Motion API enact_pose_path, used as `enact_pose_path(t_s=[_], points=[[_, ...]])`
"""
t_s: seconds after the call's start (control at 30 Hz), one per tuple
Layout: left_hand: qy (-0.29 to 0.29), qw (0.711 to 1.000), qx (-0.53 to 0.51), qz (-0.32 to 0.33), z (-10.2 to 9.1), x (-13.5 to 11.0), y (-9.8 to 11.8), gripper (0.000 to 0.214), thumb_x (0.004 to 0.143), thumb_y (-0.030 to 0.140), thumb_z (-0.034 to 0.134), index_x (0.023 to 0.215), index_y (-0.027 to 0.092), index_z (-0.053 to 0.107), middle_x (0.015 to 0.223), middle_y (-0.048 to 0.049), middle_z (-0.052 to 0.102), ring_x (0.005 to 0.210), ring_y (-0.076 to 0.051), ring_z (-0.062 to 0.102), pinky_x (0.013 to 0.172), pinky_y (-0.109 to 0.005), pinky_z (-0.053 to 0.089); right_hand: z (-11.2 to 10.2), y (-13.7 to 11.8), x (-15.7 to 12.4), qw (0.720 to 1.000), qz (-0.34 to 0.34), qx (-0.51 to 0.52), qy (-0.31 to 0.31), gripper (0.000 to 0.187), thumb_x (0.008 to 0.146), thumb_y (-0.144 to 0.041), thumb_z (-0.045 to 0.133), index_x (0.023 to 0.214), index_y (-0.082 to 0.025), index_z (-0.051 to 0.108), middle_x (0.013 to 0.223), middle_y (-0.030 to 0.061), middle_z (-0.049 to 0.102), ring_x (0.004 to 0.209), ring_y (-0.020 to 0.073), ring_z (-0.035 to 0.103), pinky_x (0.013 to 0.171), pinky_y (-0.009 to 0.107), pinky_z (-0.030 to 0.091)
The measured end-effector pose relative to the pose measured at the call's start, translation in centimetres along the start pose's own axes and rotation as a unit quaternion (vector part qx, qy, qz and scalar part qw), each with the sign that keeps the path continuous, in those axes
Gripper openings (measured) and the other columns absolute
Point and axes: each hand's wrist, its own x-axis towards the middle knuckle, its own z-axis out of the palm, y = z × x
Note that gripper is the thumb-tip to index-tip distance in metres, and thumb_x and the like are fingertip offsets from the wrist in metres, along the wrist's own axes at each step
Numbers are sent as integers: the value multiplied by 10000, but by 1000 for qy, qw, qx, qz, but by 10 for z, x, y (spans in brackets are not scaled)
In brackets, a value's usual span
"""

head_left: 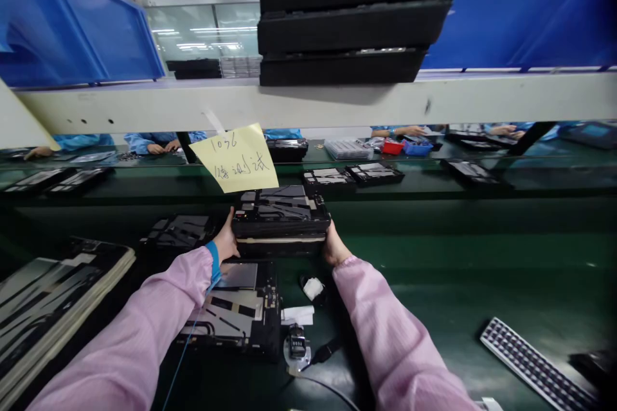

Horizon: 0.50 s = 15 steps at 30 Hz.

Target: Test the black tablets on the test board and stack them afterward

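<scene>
Both arms reach out over the bench to a stack of opened tablet panels point(280, 221), black-edged, with grey plates and dark ribbon cables showing on top. My left hand point(226, 239) closes on its left side; a blue strap circles that wrist. On the opposite side my right hand point(334, 244) grips the stack, its fingers partly hidden. Nearer to me, another opened panel point(236, 308) lies flat, partly covered by my left sleeve. A yellow note point(236, 159) with handwriting hangs from the shelf just above the stack.
A thick panel pile point(43, 308) stands at left. A small counter device point(297, 341), a cable and a white keyboard point(535, 363) lie nearer. The shelf point(193, 103) overhead carries blue bins point(96, 19) and black trays point(347, 26). Co-workers' hands point(164, 146) show across the bench.
</scene>
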Motion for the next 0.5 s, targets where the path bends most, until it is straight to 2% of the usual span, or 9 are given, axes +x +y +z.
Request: enact_pose_path(t_s=[0.1,0.27,0.4,0.5], points=[[-27,999,-39,15,8,-18,9,802,719,816,337,1069,172,662,911,-118,743,778,-359,692,741,-556,510,3,-20,-5,1000,-5,15,4,651,810,-745,330,947,-228,700,766,44,721,987,254,646,862,427,513],[-71,994,-65,56,16,-59,32,743,763,765,372,1038,146,679,817,-110,746,642,-283,691,569,-383,546,2,-70,-24,998,43,32,-19,714,781,-790,277,951,-229,683,863,43,731,1015,262,640,906,429,494],[-82,995,-42,48,-1,-98,32,721,777,748,380,997,135,689,691,-94,726,593,-254,681,519,-320,523,11,-98,-68,990,83,109,-42,625,774,-763,371,993,-257,664,954,25,731,1074,266,614,937,436,483],[-47,994,-31,91,-24,-130,17,617,792,702,439,1066,199,668,648,-43,712,542,-224,664,481,-287,502,28,-103,-111,985,79,137,-76,583,786,-737,408,1024,-265,655,1006,17,723,1101,263,602,937,435,490]])
